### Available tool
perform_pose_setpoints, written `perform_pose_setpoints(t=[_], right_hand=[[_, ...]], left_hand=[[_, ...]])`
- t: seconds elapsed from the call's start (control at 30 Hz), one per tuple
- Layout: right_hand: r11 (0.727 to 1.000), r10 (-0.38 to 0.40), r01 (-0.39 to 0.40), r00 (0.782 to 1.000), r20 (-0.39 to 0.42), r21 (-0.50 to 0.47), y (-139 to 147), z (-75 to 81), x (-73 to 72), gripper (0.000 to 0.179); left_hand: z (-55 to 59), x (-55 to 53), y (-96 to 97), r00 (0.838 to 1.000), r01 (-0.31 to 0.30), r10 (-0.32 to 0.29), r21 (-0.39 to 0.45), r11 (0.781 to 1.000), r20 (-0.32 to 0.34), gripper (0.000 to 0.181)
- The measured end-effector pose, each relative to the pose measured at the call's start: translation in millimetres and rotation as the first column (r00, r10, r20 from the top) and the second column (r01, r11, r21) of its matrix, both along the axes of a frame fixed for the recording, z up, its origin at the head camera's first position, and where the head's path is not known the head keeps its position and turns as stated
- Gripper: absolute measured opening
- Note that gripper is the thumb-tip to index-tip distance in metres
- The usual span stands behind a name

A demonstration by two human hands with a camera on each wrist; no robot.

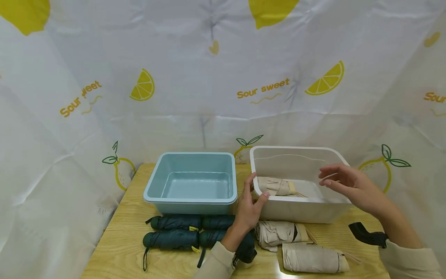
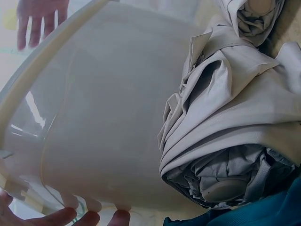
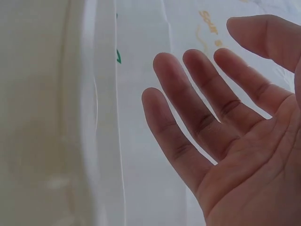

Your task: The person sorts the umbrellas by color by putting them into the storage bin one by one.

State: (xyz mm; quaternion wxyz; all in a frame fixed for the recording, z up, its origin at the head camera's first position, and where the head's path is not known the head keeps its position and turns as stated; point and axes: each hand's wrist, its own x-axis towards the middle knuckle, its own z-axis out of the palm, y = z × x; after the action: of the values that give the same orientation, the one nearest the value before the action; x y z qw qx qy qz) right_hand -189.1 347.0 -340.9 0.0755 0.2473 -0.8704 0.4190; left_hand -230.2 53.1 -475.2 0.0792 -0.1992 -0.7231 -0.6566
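Note:
My left hand [image 1: 248, 209] holds the front left corner of a white plastic bin [image 1: 296, 210], thumb at the front rim and fingers along the left side. In the left wrist view its fingertips [image 2: 89, 218] lie against the bin's wall. Inside the bin lies a folded beige umbrella [image 1: 273, 186]. Over the bin's right rim hovers my right hand [image 1: 352, 186], fingers loosely bent and nothing in them; the right wrist view shows its bare palm [image 3: 254, 165]. Two more folded umbrellas, a beige one [image 1: 278, 233] and another beige one [image 1: 311, 259], lie in front of the bin.
Left of the white bin stands a light blue bin [image 1: 195, 207] with nothing in it. Several folded dark umbrellas [image 1: 170, 239] lie in front of it, partly behind my left forearm. The wooden table [image 1: 118, 248] is backed by a lemon-print curtain [image 1: 188, 77].

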Motion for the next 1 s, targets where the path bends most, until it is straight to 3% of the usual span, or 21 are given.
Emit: perform_pose_setpoints(t=[0.2,0.37,0.6,0.73,0.87,1.0], right_hand=[[0.995,-0.030,0.026,0.999,-0.039,-0.101,4.7,-18.6,30.8,0.036],[0.986,-0.054,0.051,0.998,-0.015,-0.161,7.8,-41.3,51.4,0.037],[0.948,0.072,-0.054,0.996,0.047,-0.312,20.0,-85.0,66.0,0.043],[0.973,0.003,0.007,0.999,0.044,-0.229,26.0,-105.5,73.7,0.045],[0.987,-0.145,0.148,0.988,0.052,-0.060,31.1,-118.5,82.5,0.040],[0.981,-0.193,0.192,0.963,0.188,0.026,41.2,-129.2,88.0,0.031]], left_hand=[[1.7,1.0,-0.7,1.000,-0.008,0.008,-0.009,1.000,-0.010,0.067],[2.8,1.7,-0.7,1.000,0.000,0.000,0.001,1.000,-0.001,0.066],[0.0,1.1,-1.6,1.000,0.019,-0.019,-0.004,1.000,0.018,0.065],[-1.7,0.3,-2.3,1.000,0.022,-0.022,-0.015,1.000,0.017,0.065],[-0.7,0.5,-2.2,1.000,0.020,-0.020,-0.015,1.000,0.013,0.066],[-0.4,0.2,-1.9,1.000,0.021,-0.021,-0.007,1.000,0.013,0.067]])
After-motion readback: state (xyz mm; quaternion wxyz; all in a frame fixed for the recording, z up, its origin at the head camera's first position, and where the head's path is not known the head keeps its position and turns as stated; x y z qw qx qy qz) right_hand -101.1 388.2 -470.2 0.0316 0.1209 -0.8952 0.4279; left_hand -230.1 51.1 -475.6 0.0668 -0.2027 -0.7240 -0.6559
